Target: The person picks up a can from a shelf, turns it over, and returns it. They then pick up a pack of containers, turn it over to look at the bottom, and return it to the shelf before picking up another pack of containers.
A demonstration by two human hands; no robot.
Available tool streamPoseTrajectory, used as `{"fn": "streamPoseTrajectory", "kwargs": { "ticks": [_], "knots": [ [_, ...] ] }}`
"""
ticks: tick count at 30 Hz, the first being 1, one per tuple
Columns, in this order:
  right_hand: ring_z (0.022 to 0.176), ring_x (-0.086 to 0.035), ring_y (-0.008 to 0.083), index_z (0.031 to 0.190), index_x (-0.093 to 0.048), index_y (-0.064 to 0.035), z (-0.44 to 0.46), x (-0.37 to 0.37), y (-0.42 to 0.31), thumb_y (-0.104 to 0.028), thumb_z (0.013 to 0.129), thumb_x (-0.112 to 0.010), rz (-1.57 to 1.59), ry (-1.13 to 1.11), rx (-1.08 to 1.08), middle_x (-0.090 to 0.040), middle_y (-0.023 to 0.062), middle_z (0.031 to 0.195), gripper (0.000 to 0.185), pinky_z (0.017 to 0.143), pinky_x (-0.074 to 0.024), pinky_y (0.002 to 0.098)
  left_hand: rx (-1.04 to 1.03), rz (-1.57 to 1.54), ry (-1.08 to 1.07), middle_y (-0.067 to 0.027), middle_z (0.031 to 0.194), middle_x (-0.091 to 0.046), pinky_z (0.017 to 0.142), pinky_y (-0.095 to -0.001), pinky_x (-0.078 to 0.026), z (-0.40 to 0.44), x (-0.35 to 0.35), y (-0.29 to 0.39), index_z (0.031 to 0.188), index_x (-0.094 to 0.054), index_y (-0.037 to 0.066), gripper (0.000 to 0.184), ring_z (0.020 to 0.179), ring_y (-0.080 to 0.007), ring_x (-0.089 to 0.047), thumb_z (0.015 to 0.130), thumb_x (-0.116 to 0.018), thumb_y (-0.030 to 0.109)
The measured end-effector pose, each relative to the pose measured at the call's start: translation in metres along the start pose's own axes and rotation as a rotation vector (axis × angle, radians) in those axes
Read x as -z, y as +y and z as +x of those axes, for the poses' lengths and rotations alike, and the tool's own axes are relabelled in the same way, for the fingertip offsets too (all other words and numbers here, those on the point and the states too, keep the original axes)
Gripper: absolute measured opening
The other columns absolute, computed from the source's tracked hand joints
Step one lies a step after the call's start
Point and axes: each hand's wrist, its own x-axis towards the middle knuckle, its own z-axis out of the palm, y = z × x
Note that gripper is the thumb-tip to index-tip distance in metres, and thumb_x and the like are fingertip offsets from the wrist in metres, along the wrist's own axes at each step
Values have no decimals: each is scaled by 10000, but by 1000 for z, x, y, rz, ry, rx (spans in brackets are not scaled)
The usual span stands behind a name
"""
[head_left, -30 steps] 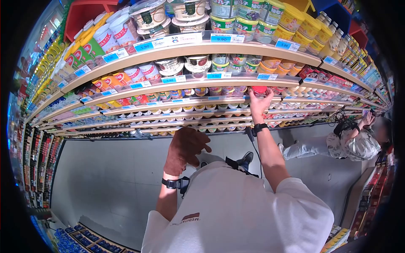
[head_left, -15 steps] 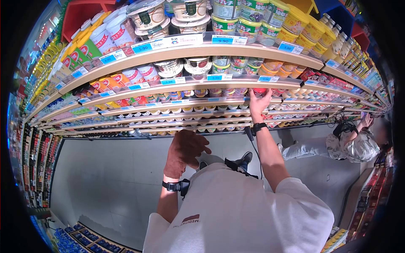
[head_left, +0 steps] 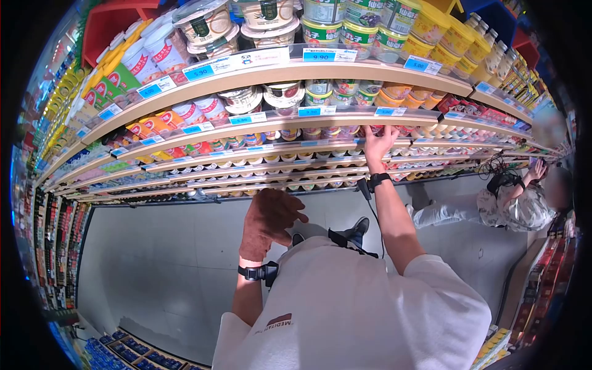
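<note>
My right hand reaches into the third shelf level, just under the edge of the second shelf. Its fingertips are at a red-topped container, mostly hidden by the fingers and the shelf edge. A brown cloth glove covers my left hand, held in front of my body above the floor, fingers loosely apart and nothing in them. Above my right hand, orange tubs stand on the second shelf. Green-lidded cans and yellow tubs are stacked on the top shelf.
Blue price tags line the curved shelf edges. At the right, a person in a patterned shirt stands by the shelves. A cable hangs beside my right wrist. Lower left, a display of blue goods stands behind me.
My right hand has moved slightly farther under the shelf edge with the red-topped container, which now shows less. My gloved left hand has stayed almost where it was.
</note>
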Motion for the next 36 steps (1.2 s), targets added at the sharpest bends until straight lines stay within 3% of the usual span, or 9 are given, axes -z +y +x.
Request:
{"fn": "streamPoseTrajectory", "kwargs": {
  "ticks": [4, 12, 16, 20, 24, 27, 30, 33, 36],
  "knots": [
    [891, -645, 360, 1151, -758, -2, 7, 5, -5, -151, 805, -997, 0, -52, 109, -679, 171, 973, 447, 856, -543, 478, -20, 6, -8, -255, 1007, -782, 791, -431, -702, 4, 2, -5, 1065, -689, -176, 262, 861, -340, -808, 936, -703, 52],
    [747, -577, 297, 1217, -697, -6, 10, 25, -2, -33, 838, -863, 16, -329, -10, -591, 92, 819, 415, 728, -504, 439, 7, 120, -65, -270, 1049, -771, 816, -442, -707, 8, -1, 1, 1098, -678, -191, 289, 875, -347, -800, 998, -687, 80],
    [758, -561, 196, 1461, -666, -23, 2, 45, -3, 15, 839, -828, 205, -317, 6, -582, 65, 888, 644, 724, -514, 343, 32, 25, -59, -258, 1058, -759, 808, -440, -702, 12, -12, 5, 1101, -668, -169, 267, 865, -352, -788, 977, -702, 66],
    [807, -612, 110, 1522, -672, -61, -1, 78, 31, 63, 879, -788, 159, -317, 13, -635, 37, 997, 665, 780, -571, 279, 79, -3, -93, -271, 1103, -758, 806, -417, -669, 17, -24, 8, 1098, -659, -157, 245, 923, -346, -775, 963, -708, 41],
    [860, -666, 184, 1483, -675, -37, 15, 113, 73, 13, 878, -819, -33, -268, 7, -640, 77, 1064, 625, 776, -605, 332, 79, 33, -196, -298, 1199, -775, 786, -339, -610, 26, -32, 4, 1124, -663, -157, 231, 1025, -318, -777, 985, -683, 27],
    [952, -658, 308, 1631, -556, -65, 38, 138, 74, -22, 869, -810, -60, -296, -24, -640, 146, 1097, 805, 804, -594, 412, 113, 56, -211, -285, 1177, -788, 813, -328, -616, 31, -50, 10, 1148, -674, -166, 251, 1018, -310, -773, 990, -677, 29],
    [952, -656, 315, 1701, -484, -81, 61, 154, 67, -56, 875, -808, -131, -343, 41, -648, 157, 1096, 888, 811, -589, 426, 159, 33, -183, -274, 1161, -797, 847, -329, -626, 36, -72, 6, 1181, -685, -174, 286, 1021, -305, -774, 996, -682, 44],
    [828, -698, 323, 1737, -423, -76, 75, 154, 75, -118, 905, -822, -4, -422, -89, -698, 156, 995, 924, 805, -597, 455, 158, -31, -211, -346, 1251, -743, 900, -497, -668, 38, -85, -13, 1258, -630, -180, 377, 983, -422, -782, 1086, -646, 155],
    [835, -758, 347, 1734, -383, -47, 88, 146, 84, -155, 924, -846, -16, -460, -136, -753, 188, 990, 939, 800, -607, 466, 56, 137, -203, -318, 1275, -746, 932, -449, -660, 40, -117, -21, 1304, -614, -174, 371, 1026, -384, -779, 1115, -610, 146]
  ]
}}
